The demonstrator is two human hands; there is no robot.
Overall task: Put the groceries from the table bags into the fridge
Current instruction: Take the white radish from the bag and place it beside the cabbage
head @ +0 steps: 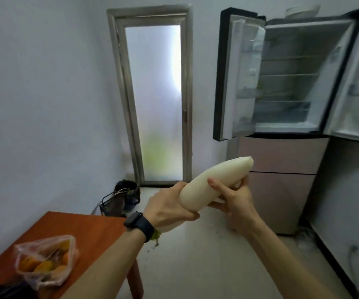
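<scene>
Orange-brown wood forms the worktop [83, 229] at the near left, and on it lies a clear plastic bag of orange fruit [45, 262], its mouth loosely open toward the right. Farther back on the pale floor, against the wall, stands a black wire basket [111, 203] with a dark round bag [127, 188] just behind it. Beyond them rises a tall frosted-glass door in a grey metal frame [157, 100]. In the middle of the view the left hand [167, 208], with a black smartwatch [138, 224] on its wrist, curls its fingers round the lower, near end of a long white radish [213, 182]. A scrap of green leaf [156, 236] shows at that end, beside the watch. The radish is held in the air above the floor, between the worktop and the fridge, tilted so that its blunt tip points up and to the right. The right hand [236, 201] grips its middle, thumb laid over the top and fingers wrapped round the far side. At the far right stands the two-door fridge [290, 83] with both upper doors swung wide, its shelves and a clear drawer showing, pinkish drawer fronts [282, 169] below, and white bowls [301, 11] stacked on top.
</scene>
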